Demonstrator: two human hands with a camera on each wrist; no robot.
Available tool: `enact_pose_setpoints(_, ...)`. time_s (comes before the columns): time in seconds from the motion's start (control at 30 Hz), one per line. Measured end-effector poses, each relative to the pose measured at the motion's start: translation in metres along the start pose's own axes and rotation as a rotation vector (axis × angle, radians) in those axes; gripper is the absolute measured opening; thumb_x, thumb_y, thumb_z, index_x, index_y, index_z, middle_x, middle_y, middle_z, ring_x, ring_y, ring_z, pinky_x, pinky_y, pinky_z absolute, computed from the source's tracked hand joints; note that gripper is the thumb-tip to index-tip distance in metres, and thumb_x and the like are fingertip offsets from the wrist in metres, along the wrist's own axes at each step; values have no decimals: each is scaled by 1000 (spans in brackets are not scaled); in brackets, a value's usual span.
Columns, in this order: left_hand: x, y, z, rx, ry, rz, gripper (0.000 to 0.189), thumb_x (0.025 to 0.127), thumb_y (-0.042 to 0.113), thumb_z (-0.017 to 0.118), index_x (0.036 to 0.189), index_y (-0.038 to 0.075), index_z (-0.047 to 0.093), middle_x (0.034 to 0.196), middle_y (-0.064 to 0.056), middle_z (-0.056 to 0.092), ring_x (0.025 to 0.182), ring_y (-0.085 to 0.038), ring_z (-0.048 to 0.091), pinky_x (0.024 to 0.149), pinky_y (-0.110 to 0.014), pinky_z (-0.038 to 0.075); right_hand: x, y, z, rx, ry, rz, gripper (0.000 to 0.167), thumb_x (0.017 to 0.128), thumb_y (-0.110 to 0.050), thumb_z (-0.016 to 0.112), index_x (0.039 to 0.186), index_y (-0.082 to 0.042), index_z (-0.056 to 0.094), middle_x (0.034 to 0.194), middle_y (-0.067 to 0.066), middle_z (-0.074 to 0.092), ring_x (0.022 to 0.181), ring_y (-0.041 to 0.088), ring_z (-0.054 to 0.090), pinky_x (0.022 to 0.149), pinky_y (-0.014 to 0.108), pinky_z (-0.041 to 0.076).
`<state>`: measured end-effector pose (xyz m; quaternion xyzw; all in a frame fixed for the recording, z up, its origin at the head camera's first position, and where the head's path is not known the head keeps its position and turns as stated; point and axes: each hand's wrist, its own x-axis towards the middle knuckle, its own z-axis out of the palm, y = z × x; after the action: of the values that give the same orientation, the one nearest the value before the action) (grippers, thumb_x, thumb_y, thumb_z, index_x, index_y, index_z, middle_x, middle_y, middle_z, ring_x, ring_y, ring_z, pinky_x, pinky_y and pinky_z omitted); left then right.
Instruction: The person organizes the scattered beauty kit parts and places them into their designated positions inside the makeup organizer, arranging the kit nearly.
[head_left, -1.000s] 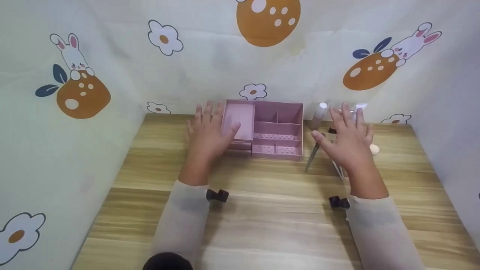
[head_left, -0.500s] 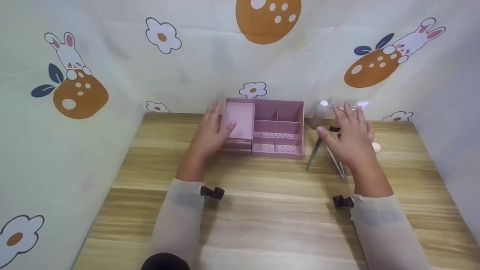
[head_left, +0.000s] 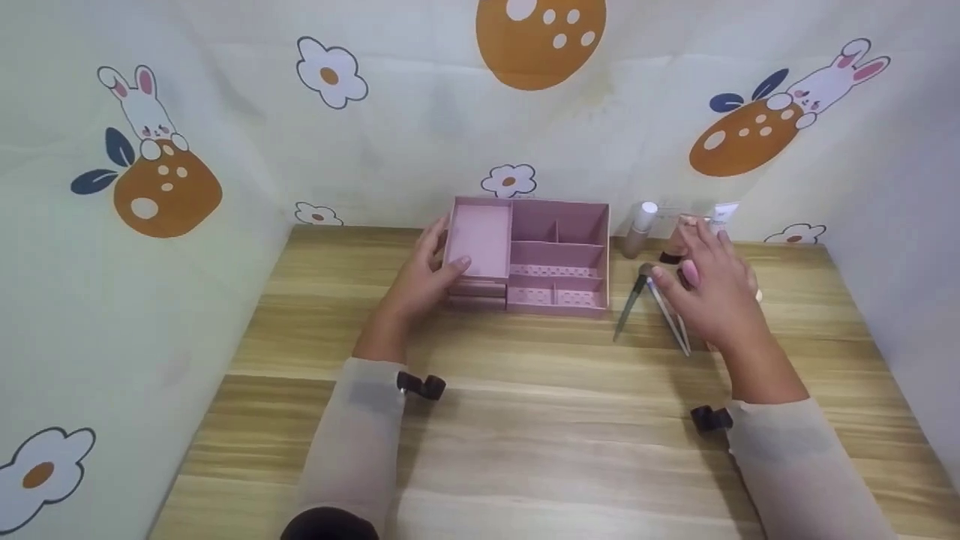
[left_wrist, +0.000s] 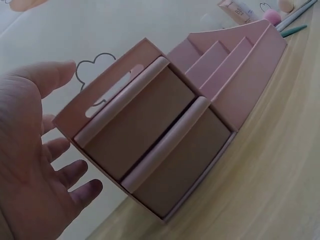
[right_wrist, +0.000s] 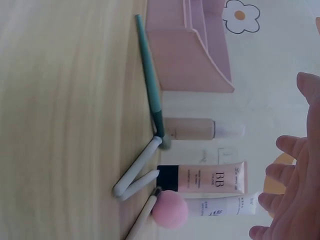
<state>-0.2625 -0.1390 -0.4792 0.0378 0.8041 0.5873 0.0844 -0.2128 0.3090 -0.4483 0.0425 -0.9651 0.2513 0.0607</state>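
Your left hand [head_left: 416, 281] is at the left side of the pink desktop organizer [head_left: 480, 236], fingers slightly apart and loosely bent, thumb set away from them; you cannot tell from these views whether the fingertips touch its wall. The organizer sits upright on the wood-grain table [head_left: 480, 450], near the patterned backdrop [head_left: 420, 135], its shallow top tray above two stacked drawers [left_wrist: 140, 115] on your left and its divided compartments [head_left: 559, 259] on your right. Your right hand [head_left: 716, 292] hovers over the cosmetics to the right, fingers relaxed and a little spread, with a visible gap to the things in the right wrist view. Before you there, a foundation bottle [right_wrist: 190, 129] with a pale cap stands nearest the organizer, then a BB cream tube [right_wrist: 212, 178] on its black cap, then a white tube [right_wrist: 227, 205] just beside it. A pink makeup sponge [right_wrist: 170, 210] is in front of the tubes. A green-handled makeup brush [right_wrist: 149, 75] lies slanting between the organizer and a white V-shaped piece [right_wrist: 134, 170].
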Motion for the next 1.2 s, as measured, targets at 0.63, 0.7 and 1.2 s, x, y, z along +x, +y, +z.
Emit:
enact_pose_setpoints(0.63, -4, -18, -2, -80, -34, 39, 78, 98, 50, 74, 163, 53, 31, 179, 7, 25, 165, -24, 30, 131, -49, 37, -23, 37, -14, 45, -25, 70, 79, 107, -65, 46, 172, -24, 25, 181, 13, 14, 166, 51, 11, 120, 88, 8)
enact_pose_setpoints(0.7, -5, -20, -3, -88, -45, 41, 78, 98, 49, 74, 163, 52, 32, 179, 9, 25, 166, -25, 29, 131, -50, 36, -24, 39, -15, 62, -15, 53, 78, 107, -62, 48, 171, -23, 27, 181, 15, 17, 166, 51, 12, 120, 89, 8)
enact_pose_setpoints(1.2, -3, -33, -3, -140, -80, 36, 77, 98, 51, 74, 161, 59, 30, 179, 12, 22, 165, -25, 31, 133, -52, 32, -26, 61, -25, 119, -9, 146, 76, 110, -58, 45, 171, -16, 28, 176, 24, 25, 161, 57, 21, 123, 83, 18)
